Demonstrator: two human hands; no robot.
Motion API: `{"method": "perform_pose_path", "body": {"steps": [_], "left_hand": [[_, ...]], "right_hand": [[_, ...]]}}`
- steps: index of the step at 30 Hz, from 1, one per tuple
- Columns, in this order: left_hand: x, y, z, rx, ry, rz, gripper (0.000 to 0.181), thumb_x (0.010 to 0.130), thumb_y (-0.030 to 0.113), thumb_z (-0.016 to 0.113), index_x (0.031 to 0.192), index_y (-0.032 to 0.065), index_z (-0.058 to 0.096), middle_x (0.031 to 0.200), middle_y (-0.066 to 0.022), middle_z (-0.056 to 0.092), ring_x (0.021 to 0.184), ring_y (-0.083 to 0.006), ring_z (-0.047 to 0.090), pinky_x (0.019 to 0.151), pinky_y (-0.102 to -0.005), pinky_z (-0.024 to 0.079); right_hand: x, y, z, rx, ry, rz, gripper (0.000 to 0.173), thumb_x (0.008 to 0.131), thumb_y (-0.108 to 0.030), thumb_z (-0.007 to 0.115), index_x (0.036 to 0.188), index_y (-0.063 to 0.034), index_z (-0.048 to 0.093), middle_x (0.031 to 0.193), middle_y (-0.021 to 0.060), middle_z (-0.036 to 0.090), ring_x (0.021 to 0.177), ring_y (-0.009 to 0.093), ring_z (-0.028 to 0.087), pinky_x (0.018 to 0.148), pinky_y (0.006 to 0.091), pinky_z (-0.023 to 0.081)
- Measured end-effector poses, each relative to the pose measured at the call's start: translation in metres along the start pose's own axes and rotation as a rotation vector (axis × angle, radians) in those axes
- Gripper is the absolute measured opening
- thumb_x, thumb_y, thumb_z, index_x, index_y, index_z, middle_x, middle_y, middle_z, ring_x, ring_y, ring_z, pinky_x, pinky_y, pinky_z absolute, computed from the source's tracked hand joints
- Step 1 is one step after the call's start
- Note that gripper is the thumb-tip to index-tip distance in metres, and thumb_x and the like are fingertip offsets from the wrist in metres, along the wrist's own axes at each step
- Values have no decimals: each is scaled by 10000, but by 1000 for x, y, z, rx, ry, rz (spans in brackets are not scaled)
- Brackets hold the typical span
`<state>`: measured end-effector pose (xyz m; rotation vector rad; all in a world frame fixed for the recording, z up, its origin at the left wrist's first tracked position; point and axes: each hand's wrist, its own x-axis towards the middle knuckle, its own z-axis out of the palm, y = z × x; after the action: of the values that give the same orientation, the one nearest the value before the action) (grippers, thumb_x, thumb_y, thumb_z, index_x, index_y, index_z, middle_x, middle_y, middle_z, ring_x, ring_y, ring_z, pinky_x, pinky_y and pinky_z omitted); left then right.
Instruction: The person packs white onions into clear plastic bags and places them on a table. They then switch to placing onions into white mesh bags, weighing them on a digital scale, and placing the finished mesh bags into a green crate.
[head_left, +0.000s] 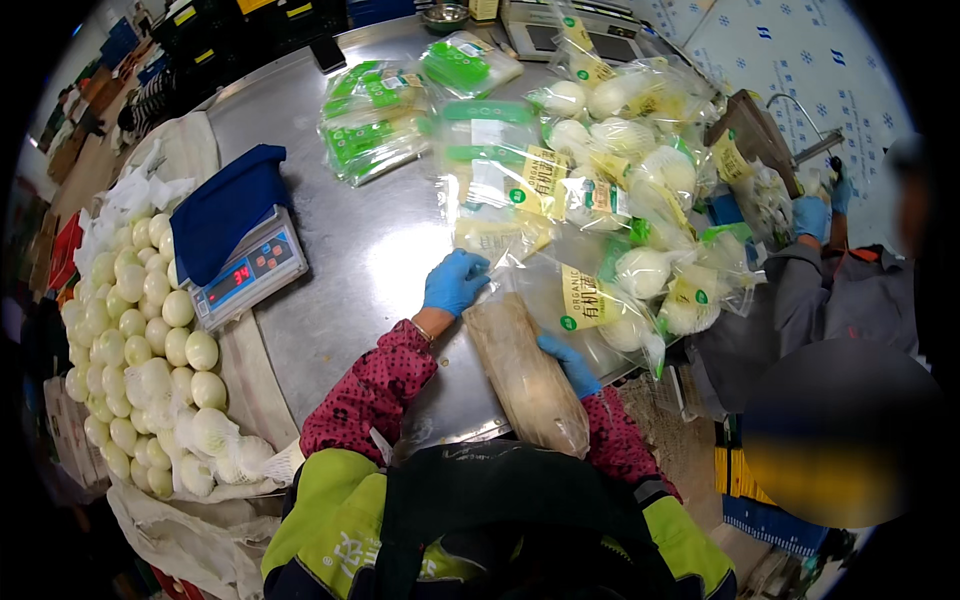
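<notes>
A long brownish bundle in clear plastic (525, 367) lies on the metal table in front of me. My left hand (456, 283), in a blue glove, pinches the plastic at its upper end. Against the bundle's right side rests my right hand (571, 365), also blue-gloved; its fingertips are partly hidden. Just beyond are flat clear bags with yellow labels (495, 232). To their right, clear bags hold round pale vegetables in white foam nets (646, 274). Stacks of green-printed bags (375, 120) lie farther back.
A lit digital scale (251, 270) with a blue cloth (229, 214) stands left, beside a heap of peeled onions (139, 330). A phone (327, 54), metal bowl (445, 16) and second weighing device (577, 34) are at the back. A co-worker's gloved hands (817, 210) are at right.
</notes>
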<state>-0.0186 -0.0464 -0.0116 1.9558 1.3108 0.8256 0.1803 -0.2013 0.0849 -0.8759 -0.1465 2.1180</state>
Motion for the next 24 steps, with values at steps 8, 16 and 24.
{"method": "perform_pose_path", "body": {"steps": [8,16,24], "left_hand": [[9,-3,-21,101,26,-129,108,824,226,641,841,119,644,906,-112,642,828,-332,635,734,-423,502],[-46,26,-14,-63,-60,-101,261,761,264,782,985,159,695,805,-73,668,752,-245,655,721,-361,525],[-33,27,16,178,-101,-32,124,737,193,767,846,145,733,886,-56,639,843,-265,633,759,-375,512]], "right_hand": [[-27,-63,-46,-50,370,-345,547,879,-284,634,1326,11,526,1196,168,646,1056,285,639,944,377,519],[-57,-32,-15,-258,273,-466,366,973,-97,501,1316,26,529,1281,163,605,1123,250,623,969,333,524],[-86,19,0,-605,100,-421,564,920,-234,553,1431,-41,416,1299,153,588,1136,231,606,1002,369,481]]}}
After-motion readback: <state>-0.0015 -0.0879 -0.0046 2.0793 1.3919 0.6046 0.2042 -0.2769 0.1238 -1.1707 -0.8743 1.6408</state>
